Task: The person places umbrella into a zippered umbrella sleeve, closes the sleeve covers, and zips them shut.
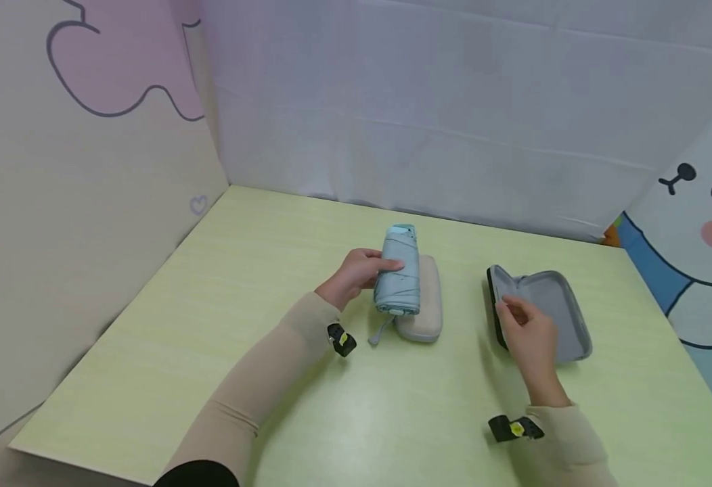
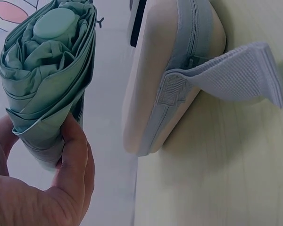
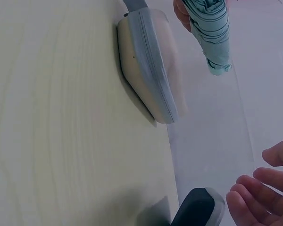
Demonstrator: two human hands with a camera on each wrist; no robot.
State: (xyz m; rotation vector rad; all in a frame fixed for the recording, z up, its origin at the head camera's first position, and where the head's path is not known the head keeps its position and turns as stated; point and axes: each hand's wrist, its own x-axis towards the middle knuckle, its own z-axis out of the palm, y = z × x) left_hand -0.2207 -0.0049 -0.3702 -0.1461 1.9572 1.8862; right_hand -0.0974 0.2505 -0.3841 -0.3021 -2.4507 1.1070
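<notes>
A light blue folded umbrella is in the grip of my left hand, thumb on one side and fingers on the other. In the left wrist view the umbrella's round end button faces the camera. Partly behind it in the head view, a beige zip case lies on the table, its grey strap sticking out at one end. My right hand hovers over the left part of an open case with grey lining. Its fingers are loosely bent, apart from the thumb, with nothing between them.
The pale yellow-green table bears both cases. A white sheet hangs along its back edge. A wall borders the left side, and a cartoon-painted panel stands beyond the right edge.
</notes>
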